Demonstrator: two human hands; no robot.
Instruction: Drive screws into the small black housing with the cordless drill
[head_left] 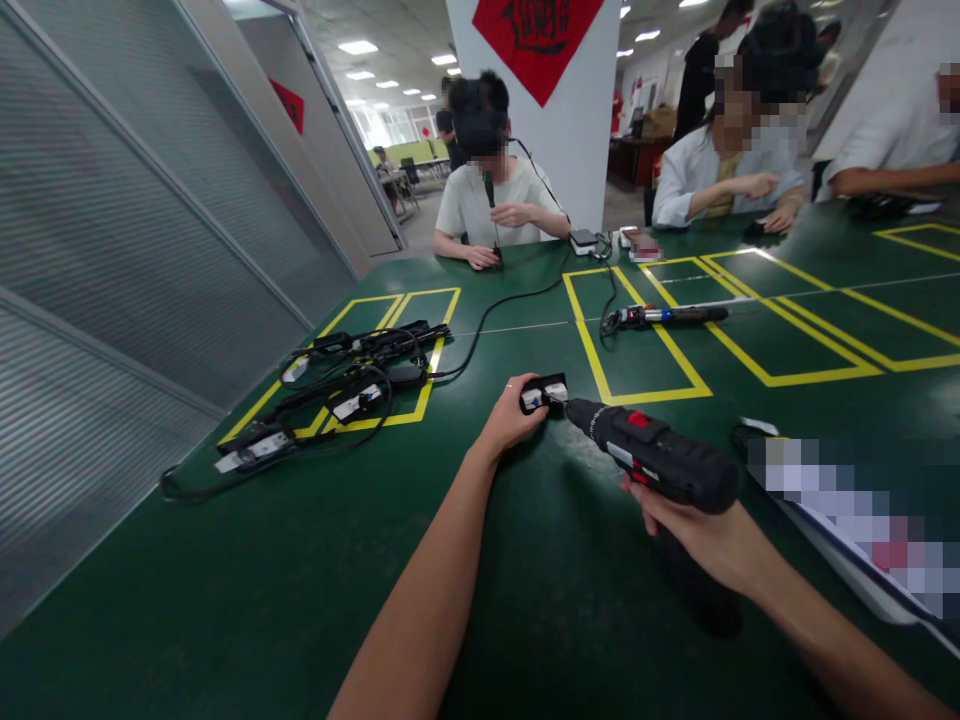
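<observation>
My left hand [512, 418] is closed around a small black part [555, 382] with white or silvery pieces on its face, held low at the green table [420, 600]. A black cordless drill [652, 455] with red accents is gripped by its handle in my right hand [694, 530]. The drill points left, and its front end is right at the small part. Whether the bit touches it, and what sits at the tip, I cannot make out. My right fingers wrap the handle below the drill's body.
Black cables and adapters [360, 375] lie bundled at the left, by yellow tape rectangles [656, 397]. A dark stick-like tool [671, 315] lies beyond the drill. A blurred flat object [847, 530] is at right. Across the table a person [499, 195] holds a screwdriver; other people sit farther right.
</observation>
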